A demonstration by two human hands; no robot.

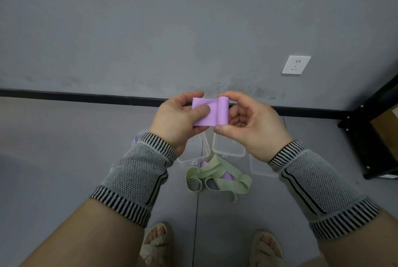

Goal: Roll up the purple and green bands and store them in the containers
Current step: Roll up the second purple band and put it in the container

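Head view: both hands, left hand (175, 119) and right hand (252, 124), pinch half-rolled flat purple elastic band (210, 113); limp green elastic bands (217, 177) unrolled on floor, clear plastic containers (229, 148) apparently empty.

Grey tiled floor (64, 159) under clear containers (228, 148), a lid (260, 167), tangled green bands (217, 178).

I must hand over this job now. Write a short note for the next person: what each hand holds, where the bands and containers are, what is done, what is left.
Left hand: holds the flat end of the purple band, thumb on top.
Right hand: pinches the rolled end of that band.
Green bands: loose in a pile on the floor, a bit of purple showing among them.
Clear containers: open on the floor under the hands; no bands seen inside.
Done: purple roll partly made.
Left: finish the roll, store it, roll and store the rest.
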